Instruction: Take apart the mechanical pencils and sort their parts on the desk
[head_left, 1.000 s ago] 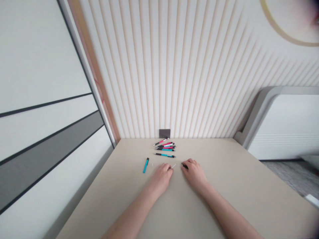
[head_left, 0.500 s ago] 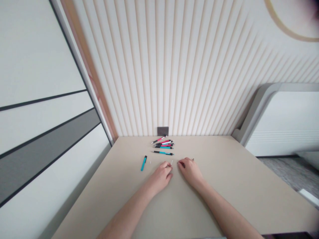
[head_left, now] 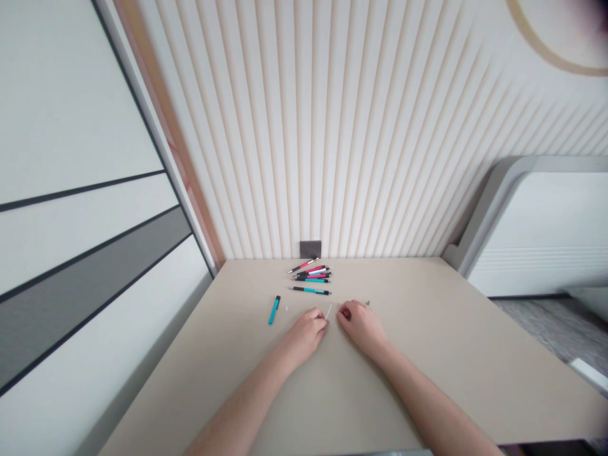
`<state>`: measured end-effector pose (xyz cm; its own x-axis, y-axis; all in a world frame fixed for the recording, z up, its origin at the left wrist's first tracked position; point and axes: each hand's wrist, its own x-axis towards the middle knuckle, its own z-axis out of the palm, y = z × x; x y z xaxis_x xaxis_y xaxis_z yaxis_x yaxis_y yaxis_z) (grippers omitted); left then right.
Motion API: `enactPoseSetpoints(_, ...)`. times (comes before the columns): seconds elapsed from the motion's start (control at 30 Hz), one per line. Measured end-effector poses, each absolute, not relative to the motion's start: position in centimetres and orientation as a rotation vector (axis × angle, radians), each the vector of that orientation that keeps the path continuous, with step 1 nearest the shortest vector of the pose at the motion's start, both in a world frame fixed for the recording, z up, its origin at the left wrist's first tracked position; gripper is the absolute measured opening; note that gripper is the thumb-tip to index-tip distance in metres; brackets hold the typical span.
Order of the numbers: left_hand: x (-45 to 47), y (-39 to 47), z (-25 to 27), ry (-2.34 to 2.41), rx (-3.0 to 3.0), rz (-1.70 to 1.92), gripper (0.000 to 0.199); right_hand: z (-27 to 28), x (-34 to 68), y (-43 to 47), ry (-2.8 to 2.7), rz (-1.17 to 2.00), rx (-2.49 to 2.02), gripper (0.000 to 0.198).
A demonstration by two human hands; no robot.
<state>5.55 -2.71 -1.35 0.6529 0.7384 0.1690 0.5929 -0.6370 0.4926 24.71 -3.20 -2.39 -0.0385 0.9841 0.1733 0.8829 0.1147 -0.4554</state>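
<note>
My left hand [head_left: 310,330] rests on the table with its fingers closed around a thin white tube [head_left: 329,311] that looks like a pen refill; its upper end sticks out past the fingertips. Just to the right, my right hand [head_left: 361,326] is curled shut, thumb against fingers, and whatever it may hold is hidden. A small grey piece [head_left: 367,303] shows by its knuckles. Left of my left hand lies a turquoise pen barrel [head_left: 274,311] with a black clip end. A tiny pale piece [head_left: 286,308] lies beside that barrel.
A turquoise and black pen [head_left: 310,291] lies crosswise beyond my hands. Behind it is a loose pile of red, turquoise and black pens [head_left: 314,274]. The beige table [head_left: 408,285] meets a ribbed wall with a dark socket [head_left: 310,249]. A cabinet [head_left: 95,266] stands left.
The white tube in my left hand has tilted, and more of it shows. My right fingers have curled in a little more. The pens and barrel have stayed put.
</note>
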Motion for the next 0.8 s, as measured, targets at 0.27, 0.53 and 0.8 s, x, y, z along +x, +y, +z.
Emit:
enactPoseSetpoints(0.27, 5.4, -2.7, -1.0, 1.202, 2.486, 0.386, 0.017, -2.4, 24.2, -2.8, -1.945, 0.33, -1.737, 0.015)
enactPoseSetpoints(0.53, 5.4, -2.7, -0.3, 1.26, 2.507, 0.337, 0.016, -2.7, 24.0, -3.0, -1.996, 0.482, -1.458, 0.017)
enactPoseSetpoints(0.8, 5.2, -2.4, -0.9, 1.298, 2.489, 0.327, 0.021, -2.2, 25.6, -3.2, -1.979, 0.39, -1.505, 0.026)
